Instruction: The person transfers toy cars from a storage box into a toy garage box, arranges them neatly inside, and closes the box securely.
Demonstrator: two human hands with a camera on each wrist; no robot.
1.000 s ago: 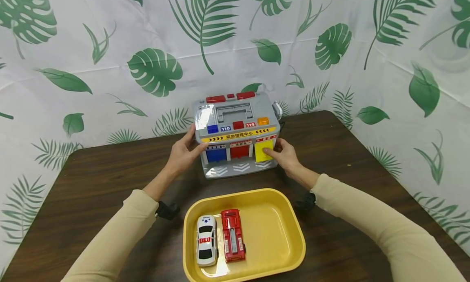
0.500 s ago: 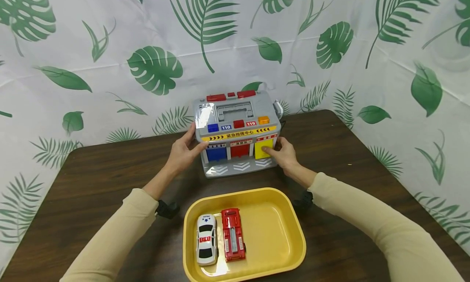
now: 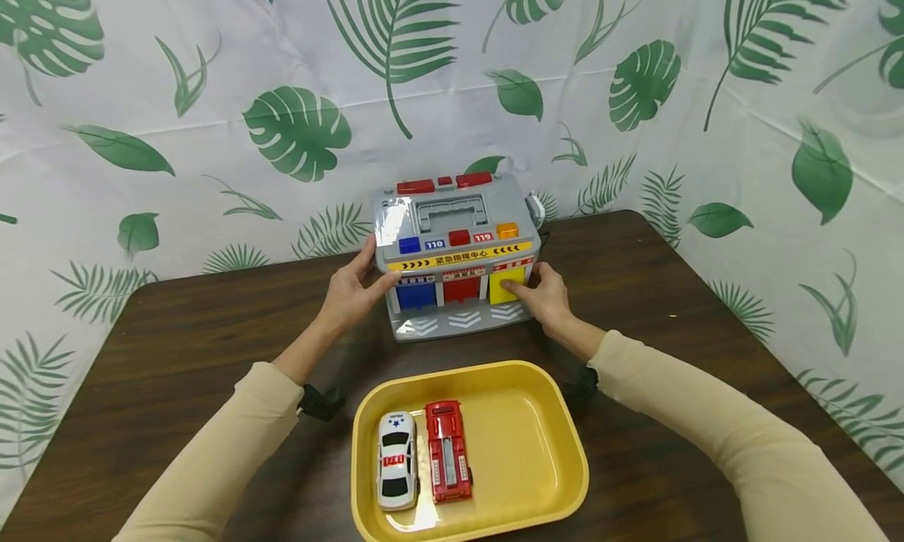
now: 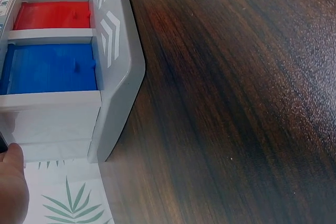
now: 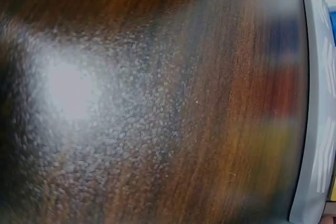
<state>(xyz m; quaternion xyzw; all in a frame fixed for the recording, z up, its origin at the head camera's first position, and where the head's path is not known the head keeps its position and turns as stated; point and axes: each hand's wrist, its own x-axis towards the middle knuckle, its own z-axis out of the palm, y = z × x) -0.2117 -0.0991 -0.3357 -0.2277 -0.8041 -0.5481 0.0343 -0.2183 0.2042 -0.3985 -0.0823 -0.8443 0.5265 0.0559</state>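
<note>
A grey toy garage [image 3: 507, 206] stands at the back of the table, with blue [image 3: 417, 296], red [image 3: 461, 289] and yellow [image 3: 507, 292] doors and lights on its roof. My left hand [image 3: 348, 297] grips its left side, thumb along the front edge and fingers around the back, partly hidden. At the other end, my right hand [image 3: 549, 297] holds the right side with its thumb pressed on the yellow door. In the left wrist view the red and blue doors lie flat in their frames. The right wrist view catches mostly the garage's base ramp [image 5: 314, 103].
Nearer to me, a yellow tray [image 3: 581, 471] holds a white toy police car [image 3: 397, 457] and a red toy fire truck [image 3: 446, 452]. Dark wood table [image 3: 212, 346] surrounds them, with leaf-printed cloth [image 3: 282, 212] hanging behind. A white handset-like part [image 3: 537, 210] juts from the garage's right side.
The yellow door's lower edge has moved in slightly toward the garage front under my right thumb. My left hand keeps its place.
</note>
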